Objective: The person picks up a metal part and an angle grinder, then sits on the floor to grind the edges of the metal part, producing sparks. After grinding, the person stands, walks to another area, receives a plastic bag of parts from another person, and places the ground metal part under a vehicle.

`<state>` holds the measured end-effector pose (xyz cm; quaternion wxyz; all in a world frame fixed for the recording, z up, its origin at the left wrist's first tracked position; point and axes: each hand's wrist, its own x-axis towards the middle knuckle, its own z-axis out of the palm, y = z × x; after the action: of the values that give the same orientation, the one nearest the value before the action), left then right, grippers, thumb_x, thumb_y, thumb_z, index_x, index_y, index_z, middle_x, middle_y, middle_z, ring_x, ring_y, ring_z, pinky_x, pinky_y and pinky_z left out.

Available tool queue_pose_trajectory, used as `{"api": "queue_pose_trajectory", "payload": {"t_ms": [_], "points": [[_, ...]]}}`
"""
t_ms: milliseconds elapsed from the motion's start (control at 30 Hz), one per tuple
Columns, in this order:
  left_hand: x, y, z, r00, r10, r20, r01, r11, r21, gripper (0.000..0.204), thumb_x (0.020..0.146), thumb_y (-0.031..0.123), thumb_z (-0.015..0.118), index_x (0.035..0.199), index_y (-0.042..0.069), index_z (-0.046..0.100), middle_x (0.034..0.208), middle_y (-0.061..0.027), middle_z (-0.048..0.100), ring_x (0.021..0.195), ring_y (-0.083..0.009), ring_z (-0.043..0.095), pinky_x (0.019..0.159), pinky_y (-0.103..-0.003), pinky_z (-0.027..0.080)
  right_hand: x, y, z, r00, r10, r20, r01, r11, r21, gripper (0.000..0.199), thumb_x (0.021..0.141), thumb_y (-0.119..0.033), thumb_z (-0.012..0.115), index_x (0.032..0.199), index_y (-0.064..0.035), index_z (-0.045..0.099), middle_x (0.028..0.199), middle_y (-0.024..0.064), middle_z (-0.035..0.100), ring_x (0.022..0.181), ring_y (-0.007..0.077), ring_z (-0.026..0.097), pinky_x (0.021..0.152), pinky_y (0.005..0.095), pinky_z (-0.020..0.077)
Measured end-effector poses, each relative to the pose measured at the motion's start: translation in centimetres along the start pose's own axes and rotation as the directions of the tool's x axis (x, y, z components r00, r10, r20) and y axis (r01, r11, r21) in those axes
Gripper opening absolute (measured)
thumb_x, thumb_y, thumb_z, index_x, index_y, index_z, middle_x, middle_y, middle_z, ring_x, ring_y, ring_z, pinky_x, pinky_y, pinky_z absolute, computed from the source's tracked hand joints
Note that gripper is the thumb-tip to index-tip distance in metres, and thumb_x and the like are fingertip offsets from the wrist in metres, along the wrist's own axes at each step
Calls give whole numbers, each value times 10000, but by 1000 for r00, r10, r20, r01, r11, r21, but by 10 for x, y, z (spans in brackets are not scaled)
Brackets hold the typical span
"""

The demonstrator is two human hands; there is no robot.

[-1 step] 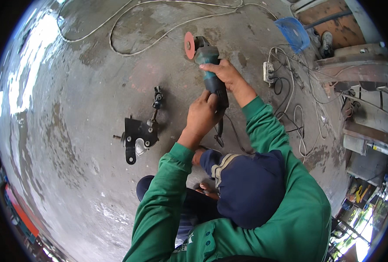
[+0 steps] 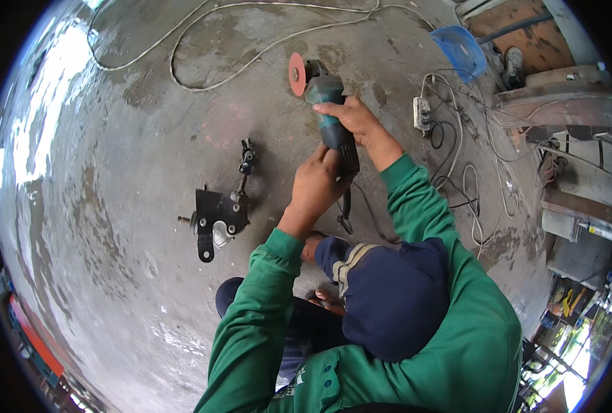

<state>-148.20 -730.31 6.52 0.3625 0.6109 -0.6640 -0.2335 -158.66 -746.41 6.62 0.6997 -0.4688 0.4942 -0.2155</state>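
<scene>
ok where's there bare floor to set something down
Concrete floor lies bare left of the black metal bracket, and between the universal joint, the angle grinder and the pale cable loop. Crowded: the right side, around the power strip, tangled cords and blue dustpan.

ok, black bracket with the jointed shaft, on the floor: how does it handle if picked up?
Bracket is probably heavy for its size; it looks mostly metal. The shaft may flop at its visible joint. Lopsided outline: likely tilts when lifted.
</scene>
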Motion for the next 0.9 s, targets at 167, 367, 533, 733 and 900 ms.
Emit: {"api": "queue_pose_trajectory", "payload": {"t_ms": [167, 367, 533, 733, 900], "points": [[10, -17, 17, 805, -523, 280, 459, 250, -852, 498, 901, 290, 801, 1172, -64, 578, 999, -142, 687, 850, -238, 707, 705, -379, 578, -8, 9, 3, 999, 41, 16, -44, 974, 221, 383, 809, -302, 862, 982, -2, 698, 865, 78, 682, 706, 150, 664, 603, 320, 554], [38, -45, 33, 761, -590, 270, 475, 222, -852, 439, 835, 188, 838, 1119, -30, 583, 920, -77, 650, 731, -185, 645, 642, -329, 556, 5, 0, -59, 996, -83, -23, 69, 928, -365, 570, 956, -472, 696, 1238, 22, 685, 1096, 119, 736, 1005, 233, 675, 925, 406, 534], [42, -59, 70, 583, -756, 297, 622, 180, -762, 467, 794, 182, 854, 1092, -39, 571, 922, -80, 648, 753, -176, 656, 614, -330, 533, -4, 51, -263, 587, -625, -515, -552, 156, -819, 594, 916, -373, 720, 1368, -8, 595, 1280, 264, 667, 1195, 420, 639, 1018, 485, 514], [35, -87, 84, 503, -861, 77, 781, 415, -467, 696, 738, 379, 878, 1134, -98, 561, 970, -224, 707, 875, -299, 725, 762, -397, 568, 11, 59, -289, 780, -73, -622, -582, 280, -763, 509, 910, -390, 732, 1224, 8, 682, 1227, 261, 693, 1138, 420, 667, 968, 506, 524], [41, -117, 58, 597, -794, 116, 800, 600, -14, 788, 763, 609, 776, 1071, -106, 653, 1008, -283, 728, 965, -412, 729, 847, -453, 562, 34, 58, -239, 844, -51, -535, -524, 138, -840, 437, 921, -378, 739, 1045, 42, 738, 1054, 266, 726, 986, 428, 703, 852, 509, 545]]}}
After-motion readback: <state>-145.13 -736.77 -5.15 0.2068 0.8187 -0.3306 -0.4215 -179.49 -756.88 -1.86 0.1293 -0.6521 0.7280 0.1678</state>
